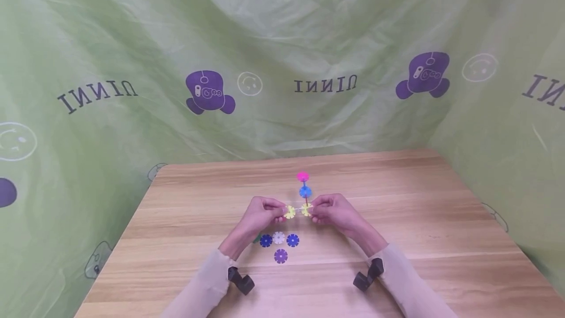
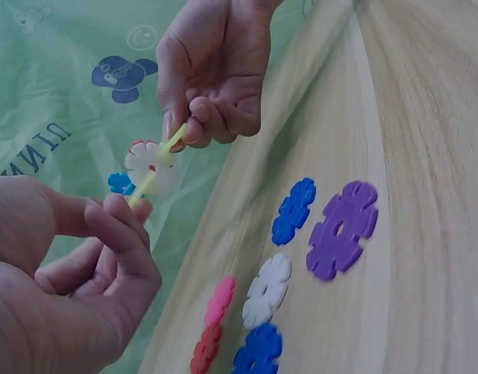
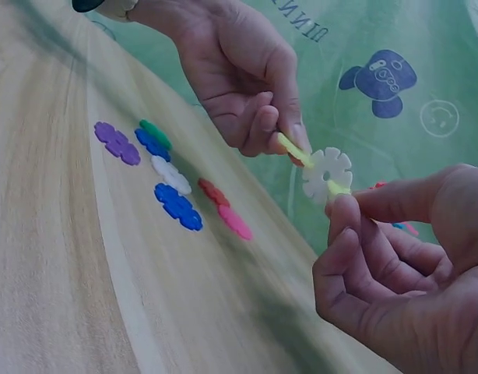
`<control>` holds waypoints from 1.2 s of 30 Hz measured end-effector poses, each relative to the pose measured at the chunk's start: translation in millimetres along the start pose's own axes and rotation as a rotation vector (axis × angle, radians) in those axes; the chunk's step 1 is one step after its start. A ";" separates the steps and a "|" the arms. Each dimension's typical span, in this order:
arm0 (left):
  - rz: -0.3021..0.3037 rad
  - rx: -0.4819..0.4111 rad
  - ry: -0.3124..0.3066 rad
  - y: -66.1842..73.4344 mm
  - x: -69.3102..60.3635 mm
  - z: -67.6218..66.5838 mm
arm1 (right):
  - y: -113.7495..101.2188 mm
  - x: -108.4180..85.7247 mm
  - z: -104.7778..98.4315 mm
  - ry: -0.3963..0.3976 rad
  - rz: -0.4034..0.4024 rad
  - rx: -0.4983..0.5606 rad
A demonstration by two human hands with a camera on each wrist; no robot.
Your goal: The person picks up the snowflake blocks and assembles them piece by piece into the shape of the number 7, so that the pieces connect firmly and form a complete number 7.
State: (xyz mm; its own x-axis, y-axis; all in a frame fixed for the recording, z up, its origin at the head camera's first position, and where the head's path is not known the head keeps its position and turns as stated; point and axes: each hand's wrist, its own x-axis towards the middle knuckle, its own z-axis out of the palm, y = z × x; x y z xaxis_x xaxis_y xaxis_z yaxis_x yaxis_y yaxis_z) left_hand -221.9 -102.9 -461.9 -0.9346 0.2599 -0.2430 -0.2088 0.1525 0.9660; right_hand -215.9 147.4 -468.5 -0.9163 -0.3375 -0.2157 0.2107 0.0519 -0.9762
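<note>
My left hand (image 1: 260, 216) pinches a yellow notched snowflake disc (image 1: 290, 212) between thumb and fingers. Opposite it, my right hand (image 1: 339, 214) pinches a second yellow snowflake disc (image 1: 306, 210). A white snowflake disc (image 3: 329, 176) sits between the two yellow ones and touches both; whether its slots are fully engaged, I cannot tell. From the right yellow disc a chain runs away from me: a red disc seen edge-on, a blue disc (image 1: 305, 192) and a pink disc (image 1: 302, 176). In the wrist views this chain is mostly hidden behind the white disc and the fingers.
Loose discs lie on the wooden table (image 1: 198, 269) nearer me: purple (image 1: 280, 256), white (image 1: 278, 237), two blue ones, and a green one (image 3: 156, 134). A red disc (image 3: 213, 192) and a pink disc lie close by. Green printed cloth (image 1: 273, 126) hangs around the table.
</note>
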 end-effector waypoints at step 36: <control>0.118 0.179 0.022 -0.7 16.7 -1.5 | 13.3 4.6 2.7 0.046 0.006 0.206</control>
State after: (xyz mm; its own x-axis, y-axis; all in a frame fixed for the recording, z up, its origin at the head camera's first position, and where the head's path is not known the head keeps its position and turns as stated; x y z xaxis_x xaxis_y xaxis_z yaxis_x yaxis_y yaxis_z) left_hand -237.8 -100.1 -466.5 -0.9559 0.2655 -0.1254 -0.0451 0.2893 0.9562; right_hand -216.4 144.0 -482.3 -0.9283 -0.2945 -0.2270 0.2771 -0.1409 -0.9505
